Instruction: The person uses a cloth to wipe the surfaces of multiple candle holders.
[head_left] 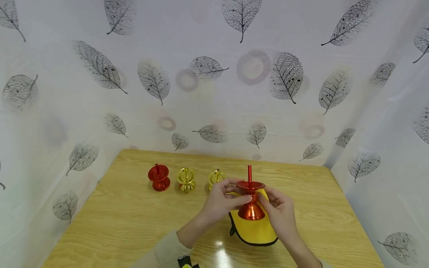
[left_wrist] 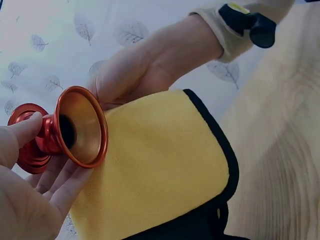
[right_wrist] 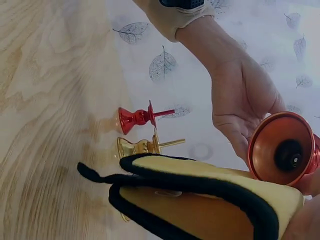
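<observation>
A shiny red candle holder, with a flared base, a wide dish and an upright stem, is held above the table by my left hand, thumb on its narrow waist. In the left wrist view the hollow underside of the candle holder faces the camera. My right hand grips a yellow cloth with black edging, its thumb near the holder's waist. The cloth lies behind the holder and hangs below it. Folded layers of the cloth show in the right wrist view, where most of the right hand is out of sight.
Another red candle holder stands at the back left of the wooden table. Two gold ones stand in a row beside it, one gold candle holder and a second gold candle holder partly behind my left hand. A leaf-patterned curtain borders the table.
</observation>
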Tool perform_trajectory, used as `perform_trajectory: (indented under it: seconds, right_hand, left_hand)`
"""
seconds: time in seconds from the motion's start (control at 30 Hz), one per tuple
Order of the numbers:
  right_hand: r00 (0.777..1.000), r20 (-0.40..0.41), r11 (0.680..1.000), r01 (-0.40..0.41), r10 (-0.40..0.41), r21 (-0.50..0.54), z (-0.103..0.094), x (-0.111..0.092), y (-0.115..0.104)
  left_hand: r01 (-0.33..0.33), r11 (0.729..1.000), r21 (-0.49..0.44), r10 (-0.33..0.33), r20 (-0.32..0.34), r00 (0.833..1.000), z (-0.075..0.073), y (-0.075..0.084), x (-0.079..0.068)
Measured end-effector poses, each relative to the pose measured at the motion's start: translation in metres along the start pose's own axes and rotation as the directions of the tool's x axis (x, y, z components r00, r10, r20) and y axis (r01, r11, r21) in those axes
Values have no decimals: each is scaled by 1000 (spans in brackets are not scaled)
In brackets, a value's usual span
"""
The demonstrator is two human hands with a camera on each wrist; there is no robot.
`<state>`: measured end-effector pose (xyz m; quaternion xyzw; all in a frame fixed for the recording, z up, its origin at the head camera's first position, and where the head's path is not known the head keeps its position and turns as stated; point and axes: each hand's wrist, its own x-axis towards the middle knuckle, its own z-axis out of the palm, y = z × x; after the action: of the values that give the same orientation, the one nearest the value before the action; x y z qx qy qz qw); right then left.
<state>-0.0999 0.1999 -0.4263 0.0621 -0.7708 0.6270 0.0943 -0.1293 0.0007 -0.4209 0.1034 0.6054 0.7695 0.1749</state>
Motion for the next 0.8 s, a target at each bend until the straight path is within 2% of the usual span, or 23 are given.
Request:
perform_trajectory:
  seconds: [0.1, 0.2, 0.3, 0.4, 0.47, 0.53, 0.6, 0.67, 0.73, 0.8]
  right_hand:
    - [1000, -19, 1000, -12, 12, 1, 0, 1, 1]
    - [999, -47, 1000, 14, -14, -2, 1, 0, 0]
    - [993, -81, 997, 79, -80, -17, 4, -1, -3]
    - [974, -109, 979, 192, -199, -71, 6, -3, -6]
    - [946, -104, 944, 290, -308, -157, 7, -6, -7]
    - [905, -79, 882, 384, -419, -272, 8, -8, -8]
    - [856, -49, 806, 463, -514, -369, 9, -11, -8]
    - [829, -33, 756, 493, -559, -431, 10, -13, -8]
    - [813, -33, 735, 507, -581, -451, 11, -14, -9]
    - [813, -42, 743, 507, -580, -436, 12, -12, -9]
  left_hand:
    - [-6, 1000, 29, 7, -28, 1000, 0, 0, 0]
    - [3, 999, 39, -1, -55, 998, -1, -1, 1]
    - [-1, 999, 50, 4, -76, 997, -3, -3, 2]
    - [-20, 995, 96, 29, -93, 995, -5, -4, 2]
    - [-42, 989, 140, 57, -104, 993, -5, -5, 2]
    - [-64, 980, 187, 87, -118, 989, -5, -6, 2]
    - [-85, 972, 218, 115, -130, 985, -5, -7, 2]
    - [-95, 965, 244, 133, -141, 981, -4, -9, 3]
    - [-101, 961, 258, 143, -150, 978, -4, -10, 2]
    - [-104, 959, 264, 149, -153, 977, -4, -10, 2]
